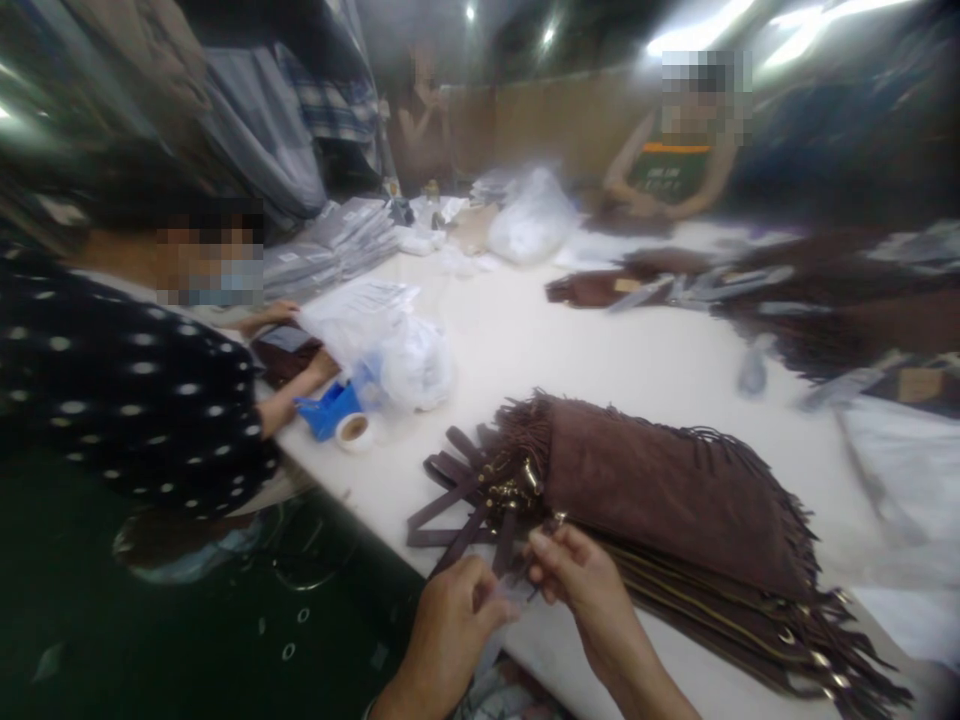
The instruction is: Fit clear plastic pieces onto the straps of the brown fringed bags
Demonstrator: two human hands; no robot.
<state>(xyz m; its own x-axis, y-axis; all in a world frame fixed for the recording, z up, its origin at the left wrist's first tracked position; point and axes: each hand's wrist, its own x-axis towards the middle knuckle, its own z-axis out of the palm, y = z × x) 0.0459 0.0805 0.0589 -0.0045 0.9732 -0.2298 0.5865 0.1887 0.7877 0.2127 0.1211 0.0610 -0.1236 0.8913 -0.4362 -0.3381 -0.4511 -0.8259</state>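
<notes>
A stack of brown fringed suede bags [660, 480] lies on the table edge in front of me, with gold zips along the near side. Brown straps [442, 505] and gold metal clasps [514, 485] bunch at its left end. My left hand [450, 625] pinches a small piece of clear plastic [517, 595], which is blurred. Close beside it, my right hand [581, 580] is closed at the near left corner of the stack. Its fingertips grip something small and dark that I cannot make out.
Left, a co-worker in a dotted top [135, 380] handles a brown item [285, 350]. Near that person are a blue tape dispenser [328, 410], a tape roll [354, 432] and clear plastic bags [412, 365]. More brown bags [862, 290] lie right; another person [667, 170] works across the table.
</notes>
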